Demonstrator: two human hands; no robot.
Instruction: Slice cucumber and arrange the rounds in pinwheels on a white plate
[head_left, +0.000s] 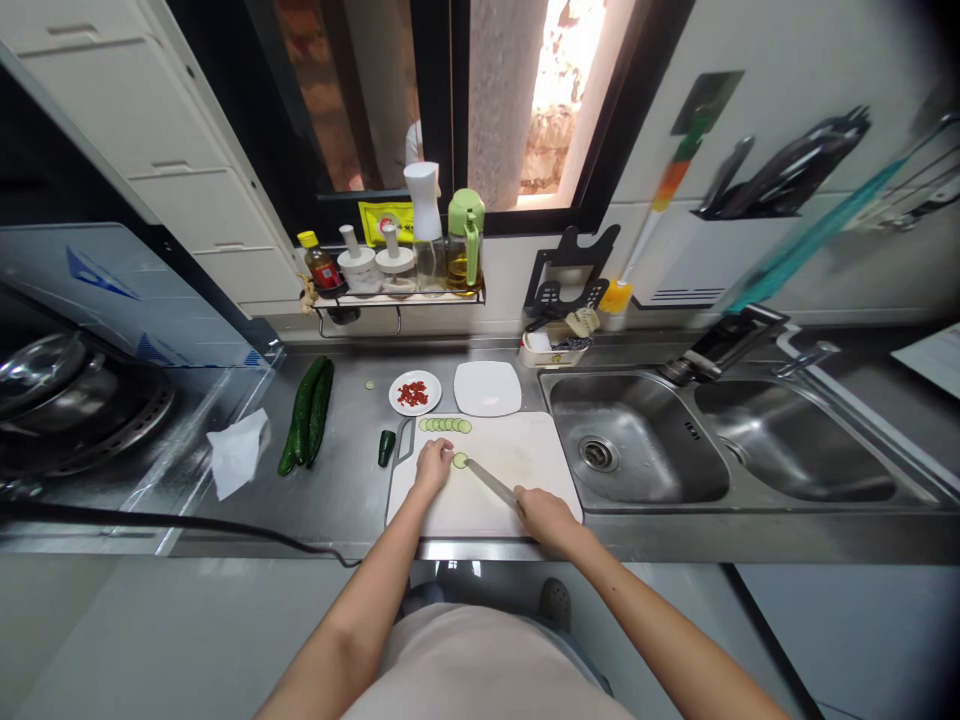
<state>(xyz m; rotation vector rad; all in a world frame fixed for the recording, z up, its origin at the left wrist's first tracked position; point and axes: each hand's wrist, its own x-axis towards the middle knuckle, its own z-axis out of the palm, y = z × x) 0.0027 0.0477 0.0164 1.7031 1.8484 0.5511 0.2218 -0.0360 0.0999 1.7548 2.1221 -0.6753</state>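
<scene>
My right hand (544,515) grips a kitchen knife (491,482) by its handle, the blade pointing left across a white cutting board (517,515). Close to the blade's tip lies a round cucumber slice (460,461). Just left of that slice is my left hand (433,467), its fingers curled and the fingertips at or beside the slice's edge. What the curled fingers may hold is hidden. Along the board's far edge runs a row of overlapping cucumber slices (445,426). A dark green cucumber end (386,447) rests on the counter, left of the board.
Behind the board sit a plate (394,394) of chopped red pieces (413,394) and a white square plate (487,388). Whole cucumbers (307,415) and a crumpled tissue (238,450) lie left. A double sink (645,440) is right; a condiment shelf (397,299) hangs behind.
</scene>
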